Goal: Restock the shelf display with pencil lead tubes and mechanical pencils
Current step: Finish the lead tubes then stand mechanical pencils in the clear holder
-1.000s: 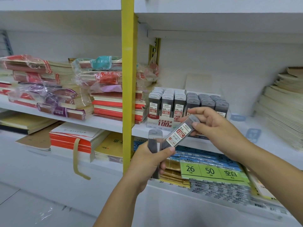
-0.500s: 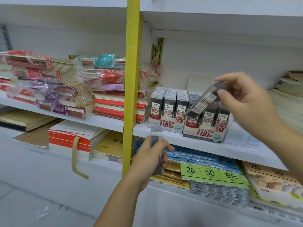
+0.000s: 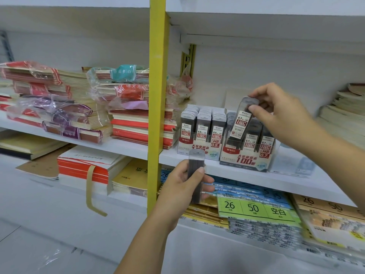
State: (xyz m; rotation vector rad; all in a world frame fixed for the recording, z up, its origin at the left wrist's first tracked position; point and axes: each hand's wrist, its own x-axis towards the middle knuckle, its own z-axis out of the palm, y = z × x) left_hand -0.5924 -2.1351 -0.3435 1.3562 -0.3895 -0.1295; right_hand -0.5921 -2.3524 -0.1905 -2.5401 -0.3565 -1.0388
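Note:
My right hand [image 3: 280,117] pinches the top of a grey lead tube [image 3: 241,120] labelled 0.7, holding it nearly upright with its bottom end at the left front slot of the 0.7 display box [image 3: 245,159]. My left hand [image 3: 183,186] grips another dark lead tube [image 3: 195,175] upright, below the shelf edge. To the left of the 0.7 box stands the 0.5 display box [image 3: 197,149], full of tubes. Both boxes sit on the white middle shelf [image 3: 197,167]. No mechanical pencils are visible.
A yellow upright post [image 3: 157,95] divides the shelving. Wrapped notebook stacks [image 3: 118,107] fill the shelf to the left. Paper stacks [image 3: 343,113] lie at the far right. Packs of labelled paper [image 3: 254,208] sit on the shelf below. A clear empty tray [image 3: 292,165] stands right of the 0.7 box.
My right hand has carried the 0.7 tube from my left hand up to the display box and turned it from slanted to nearly upright. My left hand kept its tube and stayed low.

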